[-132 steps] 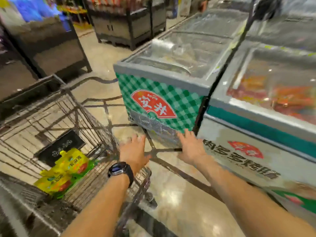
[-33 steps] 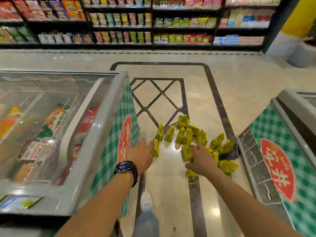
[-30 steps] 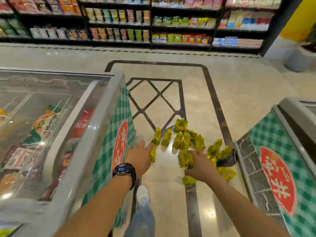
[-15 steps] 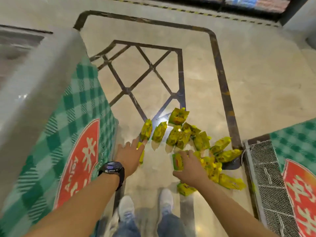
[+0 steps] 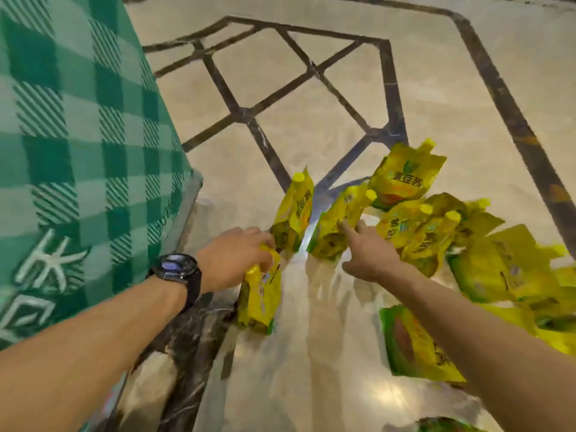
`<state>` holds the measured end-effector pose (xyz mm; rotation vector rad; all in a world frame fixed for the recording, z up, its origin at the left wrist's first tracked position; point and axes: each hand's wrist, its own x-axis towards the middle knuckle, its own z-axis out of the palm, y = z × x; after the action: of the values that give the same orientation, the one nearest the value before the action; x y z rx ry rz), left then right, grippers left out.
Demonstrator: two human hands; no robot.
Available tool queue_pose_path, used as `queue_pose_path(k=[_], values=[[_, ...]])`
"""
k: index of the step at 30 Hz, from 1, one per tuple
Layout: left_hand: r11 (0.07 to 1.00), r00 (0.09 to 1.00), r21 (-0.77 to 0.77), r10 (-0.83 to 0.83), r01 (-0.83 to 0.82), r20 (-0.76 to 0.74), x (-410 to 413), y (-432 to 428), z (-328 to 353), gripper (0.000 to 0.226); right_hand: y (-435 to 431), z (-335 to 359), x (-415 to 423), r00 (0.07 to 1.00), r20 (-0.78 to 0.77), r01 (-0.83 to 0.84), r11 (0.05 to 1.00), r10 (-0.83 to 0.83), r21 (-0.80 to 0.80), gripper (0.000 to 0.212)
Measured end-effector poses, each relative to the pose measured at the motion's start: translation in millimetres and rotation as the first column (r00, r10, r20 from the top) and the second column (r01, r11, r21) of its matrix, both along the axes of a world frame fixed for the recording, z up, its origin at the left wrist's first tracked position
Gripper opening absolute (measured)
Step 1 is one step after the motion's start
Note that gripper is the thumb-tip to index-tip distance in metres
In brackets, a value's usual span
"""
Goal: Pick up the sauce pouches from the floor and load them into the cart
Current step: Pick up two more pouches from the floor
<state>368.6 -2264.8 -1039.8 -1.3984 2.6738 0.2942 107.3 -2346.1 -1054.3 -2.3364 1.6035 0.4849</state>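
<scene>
Grips with the left hand (image 5: 237, 258), black watch (image 5: 177, 269) at the wrist, the spouted top of a yellow-and-green plastic sauce pouch (image 5: 260, 302), fingers curled round it, pouch upright on or just above the glossy beige stone floor (image 5: 311, 369) with dark inlaid lines. Reaches with the right hand (image 5: 369, 255), fingers straight and loose, holding nothing, index tip at a second upright yellow pouch (image 5: 328, 236); touching or just short, cannot tell. Beyond and to the right, on the same floor, a loose heap of yellow pouches (image 5: 498, 269), some standing, some flat, blurred at the edge. Just beside the left arm, the green-and-white checked side of a freezer cabinet (image 5: 78, 135).
</scene>
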Motion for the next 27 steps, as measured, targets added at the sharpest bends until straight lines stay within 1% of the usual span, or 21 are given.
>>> queue_pose_path(k=[2,5,8,11,13,15,16,17,19,21,23,25,26,27], values=[[0.999,1.0,-0.047,-0.008,0.007,-0.014,4,-9,-10,0.02,-8,-9,4,1.0,-0.005,-0.03,0.999,0.03,-0.012,0.075],[0.996,0.999,-0.079,-0.047,0.046,-0.021,0,-17,-17,0.024,-16,-6,6,0.996,-0.033,-0.089,0.995,0.088,-0.042,0.063],[0.993,0.996,-0.076,-0.091,0.092,0.024,-4,-17,-7,0.018,-18,3,2,0.995,-0.049,-0.093,0.992,0.089,-0.085,0.056],[0.996,0.994,-0.015,-0.09,0.092,0.065,0,-11,5,0.012,-10,1,-2,0.997,-0.012,-0.071,0.991,0.07,-0.117,0.061],[0.999,0.995,0.008,-0.053,0.053,0.09,-1,-7,11,0.004,-8,-1,-7,0.997,0.057,-0.041,0.981,0.052,-0.187,0.071],[0.998,0.989,0.047,0.029,-0.036,0.148,0,-1,12,0.025,-12,-1,-15,0.981,0.186,0.004,0.947,0.059,-0.321,0.077],[0.993,0.985,0.08,0.069,-0.082,0.157,3,3,10,0.032,-16,0,-19,0.971,0.224,0.019,0.915,0.078,-0.402,0.079],[0.986,0.985,0.121,0.099,-0.117,0.144,7,6,8,0.034,-21,1,-23,0.968,0.229,0.024,0.878,0.099,-0.477,0.08],[0.964,0.985,0.208,0.148,-0.163,0.087,17,16,4,0.03,-32,4,-31,0.974,0.187,0.004,0.818,0.126,-0.575,0.077],[0.941,0.976,0.263,0.217,-0.212,0.01,24,28,0,0.026,-41,9,-33,0.982,0.118,-0.047,0.801,0.145,-0.596,0.067],[0.93,0.956,0.255,0.287,-0.265,-0.054,28,38,-7,0.027,-49,14,-28,0.977,0.005,-0.169,0.799,0.211,-0.577,0.051],[0.927,0.938,0.22,0.333,-0.305,-0.101,31,48,-16,0.029,-54,17,-19,0.947,-0.125,-0.316,0.782,0.296,-0.538,0.027],[0.922,0.924,0.212,0.355,-0.323,-0.14,31,54,-20,0.03,-55,18,-15,0.931,-0.157,-0.361,0.773,0.329,-0.522,0.015],[0.916,0.906,0.205,0.382,-0.345,-0.182,32,58,-25,0.029,-56,18,-11,0.92,-0.175,-0.389,0.767,0.35,-0.51,0.012]])
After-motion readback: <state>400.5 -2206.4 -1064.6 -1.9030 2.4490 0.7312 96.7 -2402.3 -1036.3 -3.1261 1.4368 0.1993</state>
